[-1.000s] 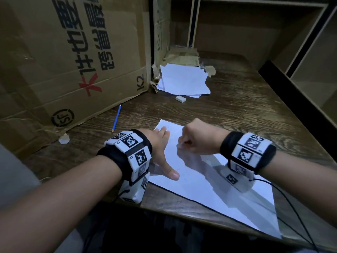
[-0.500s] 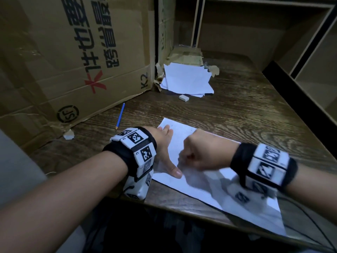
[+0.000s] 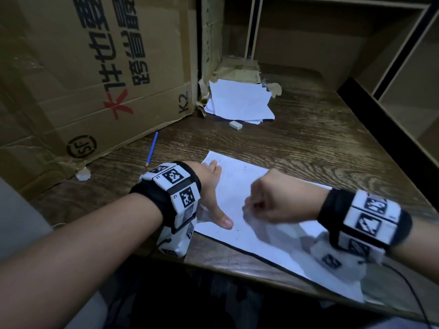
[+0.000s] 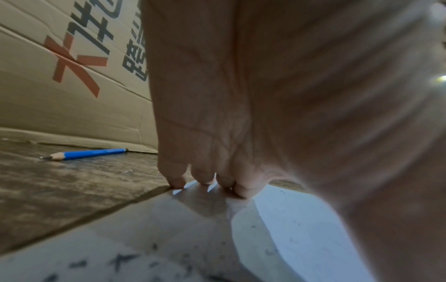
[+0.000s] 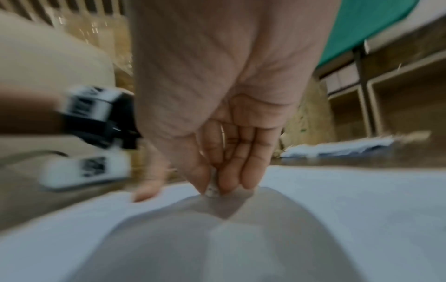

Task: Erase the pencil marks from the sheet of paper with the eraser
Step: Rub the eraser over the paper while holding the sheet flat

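A white sheet of paper (image 3: 240, 186) lies near the front edge of the wooden desk, with faint pencil marks and dark eraser crumbs (image 4: 120, 261) on it. My left hand (image 3: 211, 193) lies flat on the sheet's left part, fingers straight, fingertips (image 4: 241, 190) pressing the far corner. My right hand (image 3: 268, 200) is a blurred fist over the sheet's middle. In the right wrist view its thumb and fingers pinch a small white eraser (image 5: 212, 188), whose tip touches the paper (image 5: 337, 200).
A blue pencil (image 3: 152, 148) lies left of the sheet beside a big cardboard box (image 3: 95, 79). A second white eraser (image 3: 235, 125) sits before a stack of loose papers (image 3: 240, 100) at the back. A crumpled scrap (image 3: 83, 175) lies far left. Shelving (image 3: 392, 79) runs along the right.
My right hand has slid toward me and to the right across the sheet with the eraser, now blurred by motion. My left hand stays flat on the sheet.
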